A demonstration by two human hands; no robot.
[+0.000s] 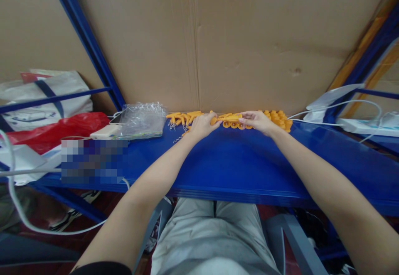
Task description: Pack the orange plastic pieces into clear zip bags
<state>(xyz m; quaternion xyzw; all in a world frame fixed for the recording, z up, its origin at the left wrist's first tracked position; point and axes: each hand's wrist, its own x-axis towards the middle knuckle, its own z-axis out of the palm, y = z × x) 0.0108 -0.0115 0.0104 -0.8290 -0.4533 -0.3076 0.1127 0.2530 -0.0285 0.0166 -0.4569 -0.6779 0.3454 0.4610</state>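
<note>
A clear plastic bag [142, 120] lies on the blue shelf [237, 163]. A red bag [59, 127] sits beside it. Brown cardboard [218, 38] stands behind. White cables [343, 106] curl nearby.

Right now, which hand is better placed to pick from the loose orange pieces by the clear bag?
Left. The left hand lies next to the loose orange pieces beside the clear bag. The right hand is further off, by the other orange pile. Both hands touch the orange part between them.

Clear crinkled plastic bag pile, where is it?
Head view: clear plastic bag pile on blue shelf, left of left hand, beside orange parts.
</note>
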